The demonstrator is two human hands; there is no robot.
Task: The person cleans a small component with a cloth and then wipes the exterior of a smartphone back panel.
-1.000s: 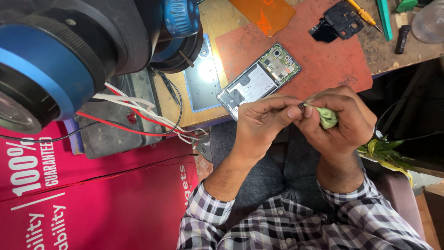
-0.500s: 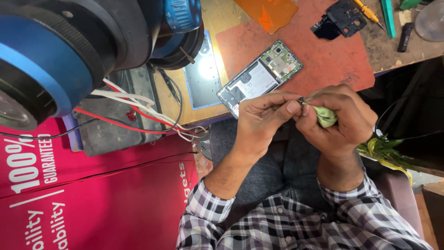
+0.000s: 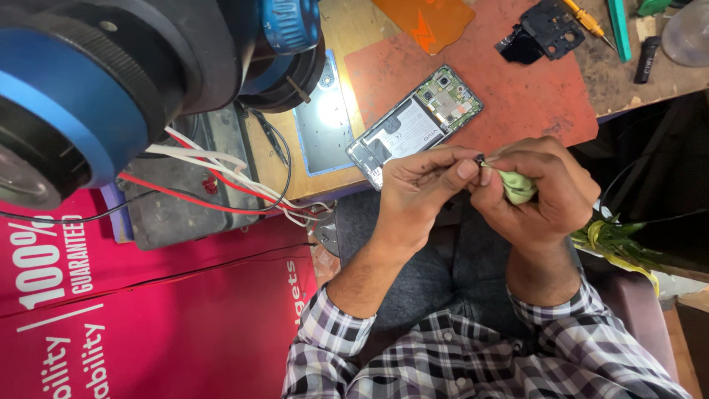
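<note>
Two big shapes first: black-and-blue round instrument filling the upper left of the frame, red printed panel spreading across the lower left. Between them, grey box crossed by red and white wires running toward centre. Upper middle and right taken up by wooden workbench, topped with red mat and an orange sheet at the top edge. Bottom centre: checked shirt sleeves rising into two forearms over dark trousers.

Opened phone lying tilted on the mat's left end, back off, battery and green circuit board showing, just above the hands and not touching them. Beside it on the left, pale blue back cover, glaring under light. Black bracket piece near the top right, then a yellow-handled screwdriver and a green tool (both partly cut off by the frame edge).

Left hand and right hand brought together at centre right, fingertips meeting. Small dark part pinched between the left thumb and forefinger, right fingertips pressed against it too. Pale green cloth bunched inside the closed right fingers, just below that part. Part too small to identify further.
</note>
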